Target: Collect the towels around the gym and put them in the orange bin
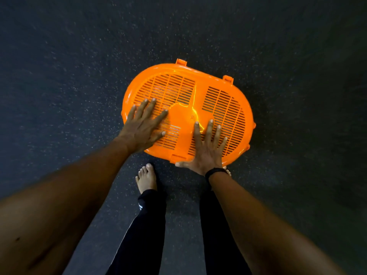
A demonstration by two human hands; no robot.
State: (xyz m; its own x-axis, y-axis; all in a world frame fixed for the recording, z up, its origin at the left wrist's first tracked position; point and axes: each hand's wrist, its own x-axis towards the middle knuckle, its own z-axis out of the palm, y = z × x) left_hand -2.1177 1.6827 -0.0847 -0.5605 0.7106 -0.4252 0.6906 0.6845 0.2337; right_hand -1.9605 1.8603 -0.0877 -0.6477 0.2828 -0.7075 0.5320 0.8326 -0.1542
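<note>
The orange bin (188, 114) stood on the dark speckled floor (79, 76), directly ahead of the person's bare foot (146, 178). Its slotted lid (222, 108) was down and covered the whole opening. Two hinge tabs (181, 62) projected from the far rim of the bin, and a small latch tab sat on the near rim, beside the right hand.

The left hand (144, 126) lay flat on the near-left part of the lid, fingers straight and spread, gripping nothing. The right hand (206, 147) lay flat on the near-right part of the lid, fingers likewise extended, thumb reaching out along the near rim. A dark band (215, 171) circled the right wrist.

No towel was visible around the bin. Pale patches showed through the slots on the left half of the lid; whether these were towels inside could not be confirmed.

Judged from the hand positions, the step in hand was pressing the lid closed over the bin, or bracing on it before opening; which of the two could not be determined. If further towels are outstanding, the next move calls for lifting the lid at the near rim, opposite the hinge tabs.
</note>
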